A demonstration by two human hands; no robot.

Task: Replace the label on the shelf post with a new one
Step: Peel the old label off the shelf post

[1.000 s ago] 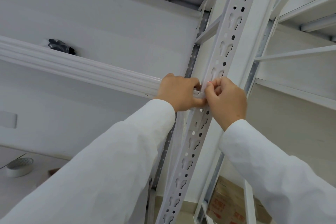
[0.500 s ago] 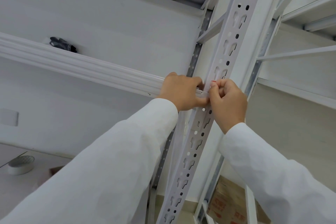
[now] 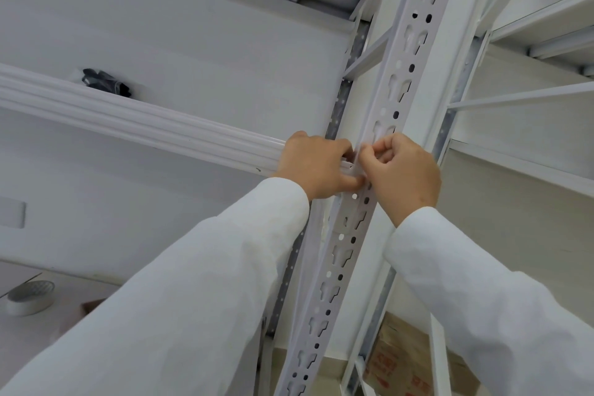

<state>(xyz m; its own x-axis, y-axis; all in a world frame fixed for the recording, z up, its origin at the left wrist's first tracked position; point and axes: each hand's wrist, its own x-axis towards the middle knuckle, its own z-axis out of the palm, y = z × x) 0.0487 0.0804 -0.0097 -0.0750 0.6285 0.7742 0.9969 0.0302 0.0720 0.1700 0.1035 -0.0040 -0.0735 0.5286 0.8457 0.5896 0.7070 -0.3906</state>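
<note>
Both hands pinch the white label between them against the shelf post

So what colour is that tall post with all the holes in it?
White. The shelf post is painted white, with dark punched holes, seen clearly in the head view.

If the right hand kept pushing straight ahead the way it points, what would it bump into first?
Most likely the shelf post: the right hand is already curled against its slotted face, though depth is hard to judge.
</note>
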